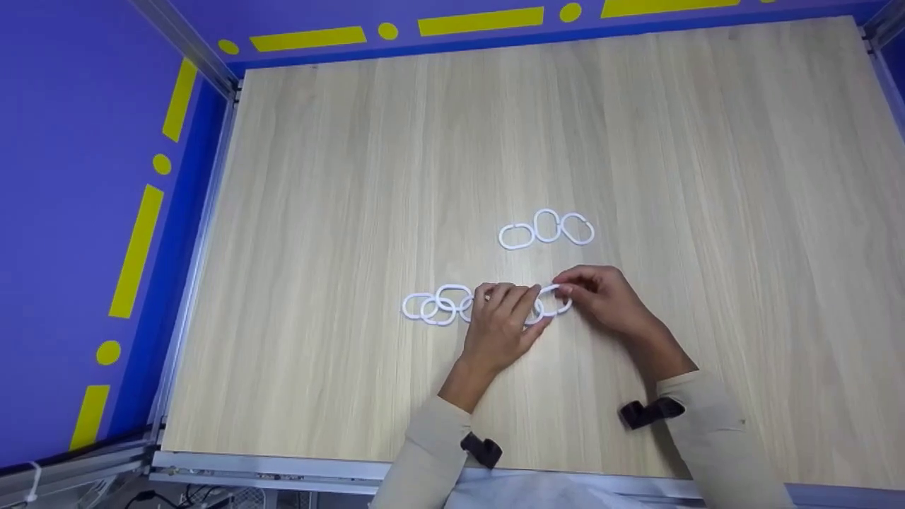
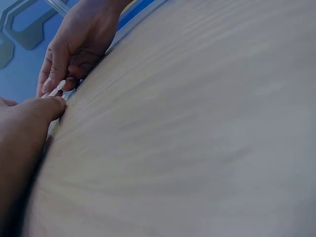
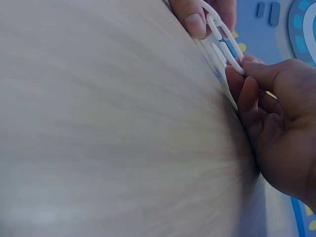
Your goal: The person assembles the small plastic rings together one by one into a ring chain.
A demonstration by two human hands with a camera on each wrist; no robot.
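Observation:
A chain of white oval plastic links (image 1: pixel 438 323) lies across the table in front of the person. My left hand (image 1: pixel 500 325) covers the chain's middle, its thumb and fingers holding a link near the right end. At that end, my right hand (image 1: pixel 601 297) pinches the last white link (image 3: pixel 232 43) between thumb and fingertips. A gap in this link's side shows in the right wrist view, with another link hooked through it by the left thumb. In the left wrist view, a bit of white link (image 2: pixel 58 89) shows between both hands.
Beyond the hands lie three loose white links (image 1: pixel 546 226) side by side on the wood-grain table (image 1: pixel 339 177). Blue panels with yellow marks (image 1: pixel 134 251) stand along the left and far edges. A metal rail (image 1: pixel 283 465) runs along the near edge.

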